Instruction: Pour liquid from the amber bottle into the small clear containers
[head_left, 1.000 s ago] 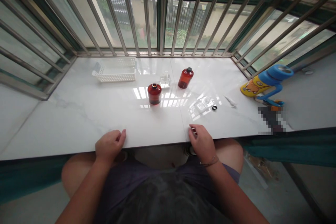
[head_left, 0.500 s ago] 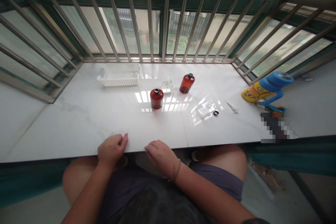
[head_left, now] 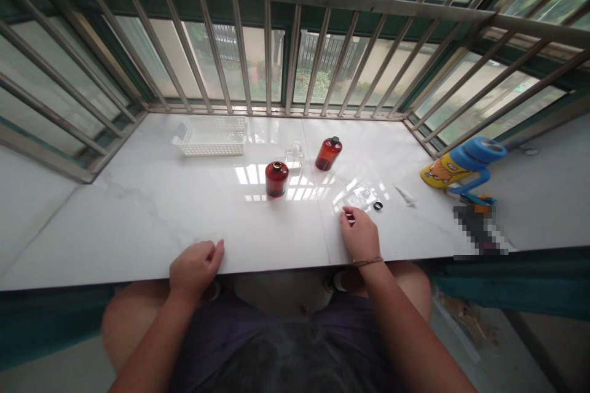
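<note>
My left hand (head_left: 196, 267) rests at the table's front edge, fingers curled in and thumb along the side, with nothing seen in it. My right hand (head_left: 360, 234) is over the table, palm down, its fingers bent with gaps between them and nothing held. Just beyond its fingertips lies a clear glass bottle (head_left: 364, 195) on its side, partly lost in glare. A small black ring (head_left: 378, 206) lies beside that bottle. An amber bottle without a cap (head_left: 276, 180) stands in the middle; another amber bottle with a black cap (head_left: 329, 153) is behind it to the right.
A white perforated basket (head_left: 212, 146) sits at the back left. Another small clear bottle (head_left: 294, 153) stands between the amber ones. To the right are a thin whitish pointed piece (head_left: 405, 195) and a blue and yellow water bottle (head_left: 461, 163). Metal window bars (head_left: 288, 61) enclose the far side.
My right hand has moved right and forward, from the table's edge to the lying clear bottle. My left hand stays in place. The view has tilted up slightly.
</note>
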### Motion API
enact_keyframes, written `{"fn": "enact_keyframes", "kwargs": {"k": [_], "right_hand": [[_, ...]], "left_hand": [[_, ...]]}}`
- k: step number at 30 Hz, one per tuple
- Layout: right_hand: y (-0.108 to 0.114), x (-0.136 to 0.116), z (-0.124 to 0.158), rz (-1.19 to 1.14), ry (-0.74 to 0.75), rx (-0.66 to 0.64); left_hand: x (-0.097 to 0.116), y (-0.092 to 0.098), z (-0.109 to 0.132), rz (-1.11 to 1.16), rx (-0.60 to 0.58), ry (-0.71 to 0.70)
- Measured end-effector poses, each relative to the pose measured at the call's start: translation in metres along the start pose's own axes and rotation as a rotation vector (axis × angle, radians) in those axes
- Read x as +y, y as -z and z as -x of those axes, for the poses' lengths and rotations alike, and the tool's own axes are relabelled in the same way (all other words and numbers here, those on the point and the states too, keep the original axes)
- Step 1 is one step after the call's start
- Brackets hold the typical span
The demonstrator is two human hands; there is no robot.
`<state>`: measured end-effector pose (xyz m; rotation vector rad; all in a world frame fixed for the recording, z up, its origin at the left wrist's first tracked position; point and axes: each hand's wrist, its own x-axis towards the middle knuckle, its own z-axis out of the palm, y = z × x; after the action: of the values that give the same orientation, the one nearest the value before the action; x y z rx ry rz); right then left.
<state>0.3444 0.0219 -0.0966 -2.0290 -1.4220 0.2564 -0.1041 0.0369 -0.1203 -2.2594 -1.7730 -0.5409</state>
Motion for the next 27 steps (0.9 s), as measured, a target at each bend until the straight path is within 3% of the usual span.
{"fn": "enact_keyframes", "kwargs": {"k": [3, 6, 8, 12, 15, 18, 22, 25, 27], "right_hand": [[-0.019, -0.005, -0.020, 0.073, 0.087, -0.012], [-0.048, -0.036, -0.020, 0.095, 0.216, -0.073], [-0.066, -0.066, -0.001, 0.078, 0.356, -0.154], [-0.089, -0.124, 0.061, -0.013, 0.729, -0.377], [-0.088, -0.139, 0.087, -0.088, 0.889, -0.446], [-0.074, -0.120, 0.065, -0.056, 0.703, -0.309], [-0.052, -0.069, -0.008, 0.090, 0.370, -0.107], [-0.041, -0.042, -0.052, 0.184, 0.216, -0.034], [-0.040, -0.037, -0.067, 0.224, 0.160, -0.027]], "left_hand": [[0.000, 0.000, 0.000, 0.001, -0.003, 0.003], [0.000, 0.001, 0.000, 0.000, -0.007, 0.004], [0.000, 0.002, -0.001, -0.001, -0.013, 0.004], [0.000, 0.003, -0.001, -0.014, -0.012, -0.005], [0.000, 0.002, -0.001, -0.022, 0.001, -0.019], [0.000, 0.002, 0.000, -0.023, 0.007, -0.028], [0.000, 0.002, 0.001, -0.015, -0.001, -0.018], [-0.001, 0.001, 0.002, -0.010, -0.007, -0.016], [-0.001, 0.000, 0.002, -0.016, -0.005, -0.007]]}}
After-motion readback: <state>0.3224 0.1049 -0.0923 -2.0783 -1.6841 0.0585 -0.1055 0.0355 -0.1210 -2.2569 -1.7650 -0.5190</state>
